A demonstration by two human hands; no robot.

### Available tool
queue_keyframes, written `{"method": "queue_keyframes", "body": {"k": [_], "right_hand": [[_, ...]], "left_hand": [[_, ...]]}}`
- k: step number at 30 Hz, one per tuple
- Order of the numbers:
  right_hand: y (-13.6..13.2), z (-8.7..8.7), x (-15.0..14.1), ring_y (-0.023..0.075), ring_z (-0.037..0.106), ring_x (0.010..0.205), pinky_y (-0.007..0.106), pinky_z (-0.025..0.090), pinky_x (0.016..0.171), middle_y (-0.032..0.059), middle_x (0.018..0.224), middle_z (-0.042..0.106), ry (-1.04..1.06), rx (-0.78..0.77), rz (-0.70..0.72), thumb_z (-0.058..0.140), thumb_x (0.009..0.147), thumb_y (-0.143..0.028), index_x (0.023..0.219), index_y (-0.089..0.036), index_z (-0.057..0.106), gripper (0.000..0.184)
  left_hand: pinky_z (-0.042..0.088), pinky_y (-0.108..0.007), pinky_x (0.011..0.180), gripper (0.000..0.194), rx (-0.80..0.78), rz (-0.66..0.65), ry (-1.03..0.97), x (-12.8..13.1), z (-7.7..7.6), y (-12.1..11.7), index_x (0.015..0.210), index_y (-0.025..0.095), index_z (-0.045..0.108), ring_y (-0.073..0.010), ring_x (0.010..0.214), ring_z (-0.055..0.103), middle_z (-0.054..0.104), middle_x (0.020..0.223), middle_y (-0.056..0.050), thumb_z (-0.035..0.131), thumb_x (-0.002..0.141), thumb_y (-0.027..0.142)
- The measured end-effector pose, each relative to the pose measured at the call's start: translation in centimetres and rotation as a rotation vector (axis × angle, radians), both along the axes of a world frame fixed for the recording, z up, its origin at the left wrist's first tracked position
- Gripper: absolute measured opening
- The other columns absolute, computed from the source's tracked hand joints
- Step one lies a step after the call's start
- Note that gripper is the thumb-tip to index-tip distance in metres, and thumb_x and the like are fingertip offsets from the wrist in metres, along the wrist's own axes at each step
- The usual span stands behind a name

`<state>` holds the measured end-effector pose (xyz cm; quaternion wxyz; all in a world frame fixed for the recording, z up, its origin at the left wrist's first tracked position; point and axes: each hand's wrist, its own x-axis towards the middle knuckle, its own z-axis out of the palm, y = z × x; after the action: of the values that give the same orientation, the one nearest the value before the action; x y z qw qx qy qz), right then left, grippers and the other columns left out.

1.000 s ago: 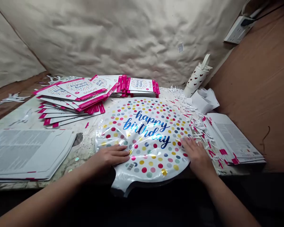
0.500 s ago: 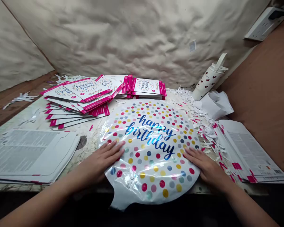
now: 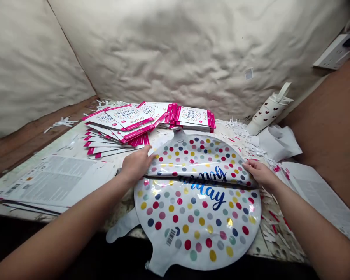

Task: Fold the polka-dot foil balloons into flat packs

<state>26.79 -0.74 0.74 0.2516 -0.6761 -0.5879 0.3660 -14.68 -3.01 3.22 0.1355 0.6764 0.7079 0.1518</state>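
A flat foil balloon with coloured dots and blue lettering lies in front of me, overhanging the table's near edge. Across its upper half a dotted foil flap is folded over, with a dark gap along its near edge. My left hand grips the left side of this flap, fingers closed. At the right side, my right hand pinches its edge between thumb and fingers. A barcode shows at the lower left, close to a white tail. Another white tail sticks out to the left.
Pink-and-white printed packets lie in a fanned pile at the back left, beside a neater stack. Grey-printed sheets are at left, more cards at right. Paper shreds, crumpled paper and a heart-patterned tumbler stand at right.
Both hands have gone from lying flat on the balloon to gripping a folded flap at its sides. The flap now covers part of the lettering, and a barcode and extra tails show. The view has shifted.
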Motion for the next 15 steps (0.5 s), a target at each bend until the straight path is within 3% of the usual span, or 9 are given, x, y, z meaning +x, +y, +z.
{"method": "queue_keyframes", "body": {"k": [3,6,9,11,13,15], "right_hand": [[1.2,-0.1,-0.8,0.0095,0.040,0.047,0.022,0.034,0.046,-0.0058,0.051,0.044,-0.094,0.024,-0.006,0.051,0.073,-0.052,0.066,-0.020,0.049,0.033],[2.7,0.1,-0.6,0.0133,0.048,0.053,0.025,0.038,0.052,-0.0023,0.056,0.051,-0.221,0.032,-0.050,0.054,0.072,-0.050,0.070,-0.019,0.055,0.031],[4.2,0.8,-1.2,0.0263,0.057,0.072,0.037,0.042,0.064,0.0084,0.072,0.060,-0.404,0.065,-0.176,0.061,0.068,-0.053,0.088,-0.015,0.059,0.043],[4.1,1.3,-3.8,0.0359,0.055,0.093,0.047,0.041,0.076,0.0193,0.094,0.061,-0.575,0.209,-0.240,0.055,0.075,-0.053,0.109,-0.010,0.053,0.056],[2.6,1.6,-8.5,0.0363,0.047,0.112,0.050,0.036,0.091,0.0247,0.117,0.052,-0.702,0.419,-0.146,0.041,0.086,-0.047,0.125,-0.005,0.042,0.057],[-0.1,1.3,-14.2,0.0294,0.040,0.123,0.044,0.031,0.101,0.0208,0.130,0.046,-0.640,0.483,0.221,0.033,0.090,-0.043,0.129,-0.006,0.041,0.054]], "left_hand": [[0.027,-0.047,0.104,0.049,0.172,-0.228,0.210,1.2,-0.8,-2.5,0.132,0.012,0.042,-0.0307,0.128,0.034,0.042,0.137,-0.016,0.032,0.090,0.036],[0.028,-0.043,0.105,0.051,0.040,-0.458,0.287,1.8,-2.4,-5.1,0.134,0.011,0.040,-0.0285,0.131,0.030,0.036,0.141,-0.015,0.031,0.091,0.037],[0.026,-0.052,0.103,0.063,-0.070,-0.412,0.286,1.4,-3.4,-6.2,0.139,0.015,0.033,-0.0366,0.133,0.022,0.027,0.145,-0.018,0.035,0.088,0.052],[0.022,-0.058,0.101,0.066,-0.089,-0.384,0.272,1.0,-3.6,-6.2,0.140,0.025,0.030,-0.0418,0.133,0.014,0.021,0.147,-0.017,0.036,0.084,0.061],[0.019,-0.061,0.100,0.064,-0.085,-0.380,0.263,0.8,-3.8,-5.9,0.138,0.032,0.031,-0.0440,0.133,0.011,0.017,0.149,-0.015,0.036,0.083,0.063],[0.018,-0.061,0.100,0.062,-0.073,-0.377,0.264,0.8,-4.0,-5.8,0.137,0.035,0.032,-0.0445,0.133,0.011,0.017,0.149,-0.013,0.037,0.082,0.063]]}}
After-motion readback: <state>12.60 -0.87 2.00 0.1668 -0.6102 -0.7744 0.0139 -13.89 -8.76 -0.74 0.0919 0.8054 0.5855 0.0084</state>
